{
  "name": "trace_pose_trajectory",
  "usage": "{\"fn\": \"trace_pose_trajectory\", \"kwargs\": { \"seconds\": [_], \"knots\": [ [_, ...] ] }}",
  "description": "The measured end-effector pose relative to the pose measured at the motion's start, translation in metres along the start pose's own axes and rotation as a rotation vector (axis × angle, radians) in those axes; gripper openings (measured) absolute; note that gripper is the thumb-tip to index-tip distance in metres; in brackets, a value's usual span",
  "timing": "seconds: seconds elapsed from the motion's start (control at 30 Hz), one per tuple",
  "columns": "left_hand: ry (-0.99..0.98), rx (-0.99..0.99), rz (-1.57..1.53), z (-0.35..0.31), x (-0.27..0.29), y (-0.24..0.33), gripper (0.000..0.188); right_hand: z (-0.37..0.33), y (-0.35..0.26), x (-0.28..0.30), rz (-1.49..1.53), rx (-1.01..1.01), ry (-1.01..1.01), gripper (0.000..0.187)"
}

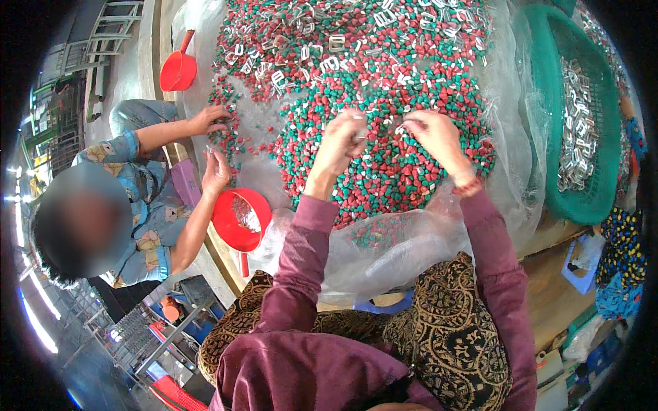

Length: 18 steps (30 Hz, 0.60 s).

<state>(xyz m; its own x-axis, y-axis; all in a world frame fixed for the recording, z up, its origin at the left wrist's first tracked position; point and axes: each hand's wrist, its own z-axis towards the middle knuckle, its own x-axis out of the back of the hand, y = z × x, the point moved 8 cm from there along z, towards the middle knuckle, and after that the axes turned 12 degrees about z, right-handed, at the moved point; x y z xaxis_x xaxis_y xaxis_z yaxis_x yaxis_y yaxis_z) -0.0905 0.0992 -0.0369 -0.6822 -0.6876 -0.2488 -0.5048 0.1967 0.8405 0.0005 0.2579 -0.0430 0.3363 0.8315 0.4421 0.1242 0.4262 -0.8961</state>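
Note:
My left hand (337,145) is above the heap of small red, green and white pieces (384,181), its fingers curled together. A small shiny bit shows at its fingertips, too blurred to name. To its right, my right hand (439,142) reaches over the same heap with thumb and fingers bent close together. Whatever is between those fingers is hidden. Silver metal buckles (336,44) lie scattered among the pieces on the far part of the heap.
Clear plastic sheeting (510,137) lies under and around the heap. A green basket (543,82) at the right holds many metal buckles (577,130). At the left, a person (147,198) reaches into the heap's edge. Red scoops (179,72) (226,226) stand near that person.

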Motion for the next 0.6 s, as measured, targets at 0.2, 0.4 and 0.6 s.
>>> {"fn": "trace_pose_trajectory", "kwargs": {
  "seconds": [0.2,0.4,0.6],
  "knots": [
    [-0.076,-0.244,-0.664,-0.042,0.029,0.050,0.019,-0.006,-0.029,-0.040,-0.519,0.406,-0.148,0.007],
    [0.275,0.006,0.812,-0.067,0.085,0.026,0.029,-0.017,-0.039,-0.056,-0.658,0.349,-0.216,0.008],
    [0.939,0.118,1.397,-0.104,0.115,-0.096,0.021,-0.014,-0.020,-0.031,-0.260,-0.072,-0.086,0.017]
  ]
}}
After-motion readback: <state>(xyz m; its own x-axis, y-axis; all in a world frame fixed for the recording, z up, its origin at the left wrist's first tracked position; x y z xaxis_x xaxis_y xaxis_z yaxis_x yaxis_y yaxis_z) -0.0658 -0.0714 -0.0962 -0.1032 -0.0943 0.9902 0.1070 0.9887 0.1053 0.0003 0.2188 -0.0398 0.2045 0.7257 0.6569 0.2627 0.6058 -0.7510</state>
